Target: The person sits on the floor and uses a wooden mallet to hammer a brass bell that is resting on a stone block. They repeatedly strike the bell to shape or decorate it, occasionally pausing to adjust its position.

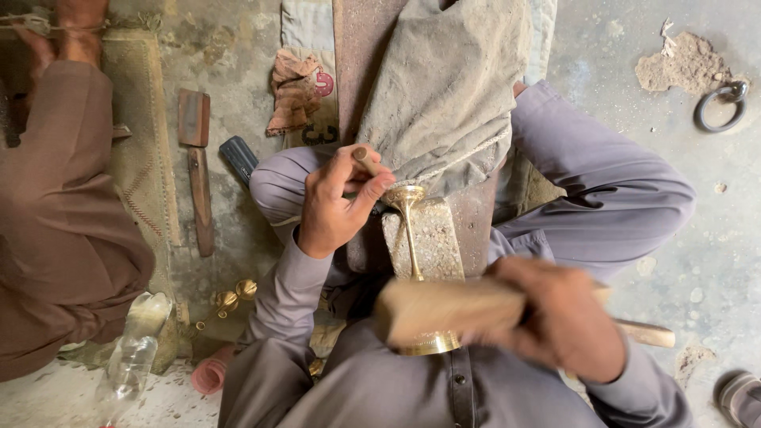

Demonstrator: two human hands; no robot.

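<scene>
on the block [434, 238], brass goblet [407, 230]

The floor [697, 238] is bare grey concrete, stained and pitted, with pale spots on the right side. A mound of brown dirt [683, 62] lies at the upper right, with a dark metal ring [721, 106] just beside it. A woven mat [143, 150] covers the floor at the left. A strip of worn cloth [311, 47] runs down from the top edge. Light is even and diffuse — no hard shadows. No walls or windows are in view.
</scene>
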